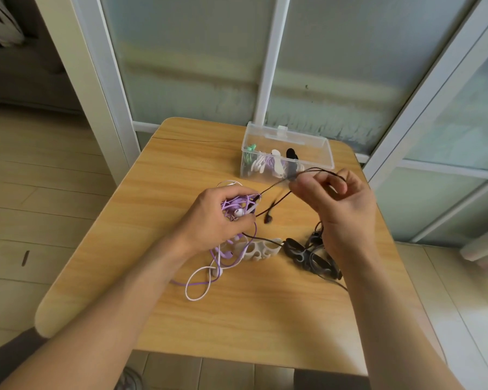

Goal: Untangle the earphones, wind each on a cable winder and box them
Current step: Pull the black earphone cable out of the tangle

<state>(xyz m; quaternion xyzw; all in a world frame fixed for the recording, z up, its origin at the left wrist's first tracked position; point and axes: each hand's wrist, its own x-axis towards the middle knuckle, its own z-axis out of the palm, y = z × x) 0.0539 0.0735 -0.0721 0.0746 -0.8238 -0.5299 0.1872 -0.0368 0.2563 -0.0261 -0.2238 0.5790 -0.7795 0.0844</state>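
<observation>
Left hand (217, 218) clutches the purple tangle (238, 205) above the desk (237, 319) while right hand (335, 198) pinches the black cord (276, 202); best draw it out gently, no yanking.

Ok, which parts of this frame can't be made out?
Head view only:
- Clear box: wound earphones inside too small and overlapped to count.
- Black cable: dangling earbud is motion-blurred.
- Tangle: left hand covers its knots.
- Black winders: right hand and wrist hide part.
</observation>
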